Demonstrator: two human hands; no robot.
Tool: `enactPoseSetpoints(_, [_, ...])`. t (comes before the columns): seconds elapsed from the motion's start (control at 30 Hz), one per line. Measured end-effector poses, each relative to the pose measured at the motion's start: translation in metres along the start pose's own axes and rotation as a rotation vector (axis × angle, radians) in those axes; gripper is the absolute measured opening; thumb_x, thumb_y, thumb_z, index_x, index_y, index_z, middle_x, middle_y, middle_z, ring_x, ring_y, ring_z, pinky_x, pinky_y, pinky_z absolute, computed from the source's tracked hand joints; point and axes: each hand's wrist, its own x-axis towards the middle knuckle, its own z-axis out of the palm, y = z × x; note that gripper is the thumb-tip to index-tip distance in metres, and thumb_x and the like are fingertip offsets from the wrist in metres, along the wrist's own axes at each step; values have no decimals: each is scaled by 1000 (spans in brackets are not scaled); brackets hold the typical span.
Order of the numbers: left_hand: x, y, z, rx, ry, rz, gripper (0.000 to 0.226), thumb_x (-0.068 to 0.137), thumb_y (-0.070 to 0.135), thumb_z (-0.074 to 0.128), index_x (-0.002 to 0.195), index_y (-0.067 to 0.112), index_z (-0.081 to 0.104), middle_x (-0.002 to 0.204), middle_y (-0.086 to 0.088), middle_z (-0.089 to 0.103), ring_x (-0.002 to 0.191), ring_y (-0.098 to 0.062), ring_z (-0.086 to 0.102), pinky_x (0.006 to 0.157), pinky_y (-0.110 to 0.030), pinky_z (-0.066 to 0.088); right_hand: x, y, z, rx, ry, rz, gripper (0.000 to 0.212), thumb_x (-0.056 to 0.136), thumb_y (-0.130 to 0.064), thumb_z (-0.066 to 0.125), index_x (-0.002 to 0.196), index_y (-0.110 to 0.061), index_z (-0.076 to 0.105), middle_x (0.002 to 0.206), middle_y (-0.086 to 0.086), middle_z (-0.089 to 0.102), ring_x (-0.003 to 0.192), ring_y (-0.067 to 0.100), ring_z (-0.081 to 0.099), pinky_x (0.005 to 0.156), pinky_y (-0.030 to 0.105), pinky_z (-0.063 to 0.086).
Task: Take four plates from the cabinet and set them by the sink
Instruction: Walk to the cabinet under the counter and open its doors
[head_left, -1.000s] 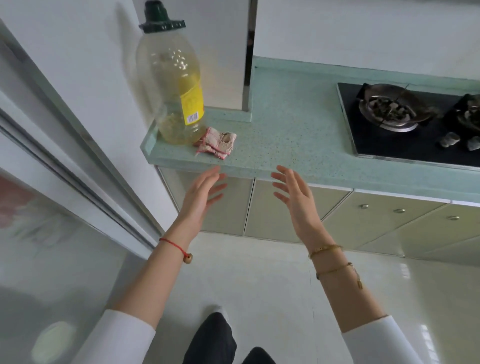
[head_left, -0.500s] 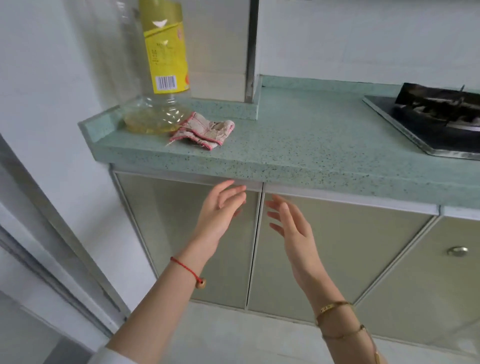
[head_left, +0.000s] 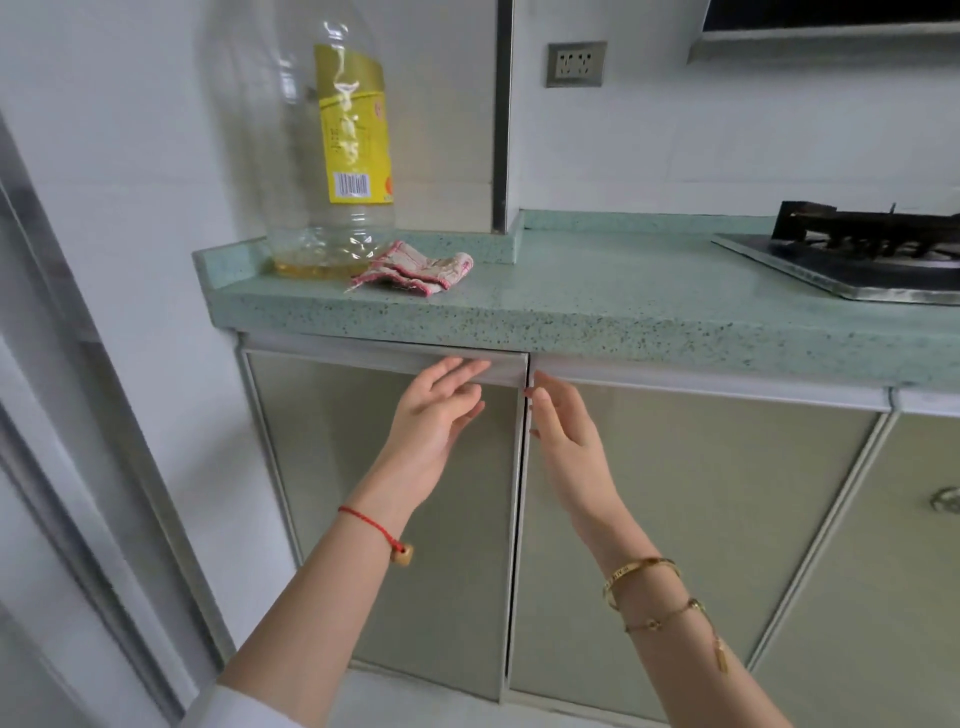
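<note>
Two beige cabinet doors sit closed under the green speckled counter (head_left: 597, 317): the left door (head_left: 363, 519) and the right door (head_left: 691, 509). My left hand (head_left: 434, 415) is open, its fingertips at the top rail of the left door near the centre seam. My right hand (head_left: 563, 436) is open too, fingers spread, its fingertips at the seam by the top of the right door. Neither hand holds anything. No plates and no sink are in view.
A large, nearly empty oil bottle (head_left: 332, 156) with a yellow label stands on the counter's left end beside a folded pink cloth (head_left: 415, 270). A gas hob (head_left: 857, 254) is at the right. A third door with a round knob (head_left: 945, 500) is far right. A sliding door frame (head_left: 78, 441) lies left.
The view has dropped lower and closer to the cabinet. Both hands have moved forward and up, from in front of the doors to the top rail at the seam.
</note>
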Motion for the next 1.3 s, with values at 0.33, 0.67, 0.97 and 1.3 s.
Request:
enactPoseSetpoints(0.33, [-83, 17, -46, -43, -64, 28, 66, 82, -4, 64, 144, 4, 44, 129, -9, 70, 118, -15, 60, 103, -30, 46, -40, -31, 32, 17, -172, -381, 28, 102, -15, 43, 118, -15, 66, 116, -2, 68, 101, 6, 60, 88, 19, 43])
enactPoseSetpoints(0.67, [-192, 20, -70, 180, 340, 383, 58, 81, 0, 76, 132, 22, 61, 123, 1, 71, 109, -11, 65, 90, -19, 52, -99, -65, 80, 57, -440, -462, 24, 93, -15, 61, 114, -17, 71, 101, 0, 62, 95, 15, 62, 85, 19, 48])
enactPoseSetpoints(0.97, [-242, 0, -121, 386, 861, 590, 34, 83, -1, 75, 111, 18, 73, 107, 4, 77, 100, -13, 74, 86, -19, 55, -126, -85, 160, -128, -556, -658, 30, 92, -34, 62, 122, -38, 65, 127, -5, 47, 127, 12, 38, 108, 24, 31])
enactPoseSetpoints(1.3, [-249, 24, -203, 494, 1017, 599, 46, 89, -9, 65, 131, 7, 64, 128, 1, 70, 119, -6, 66, 104, -30, 51, -142, -89, 280, -104, -561, -836, 36, 95, -25, 58, 131, -23, 56, 132, -2, 54, 138, 20, 37, 113, 47, 31])
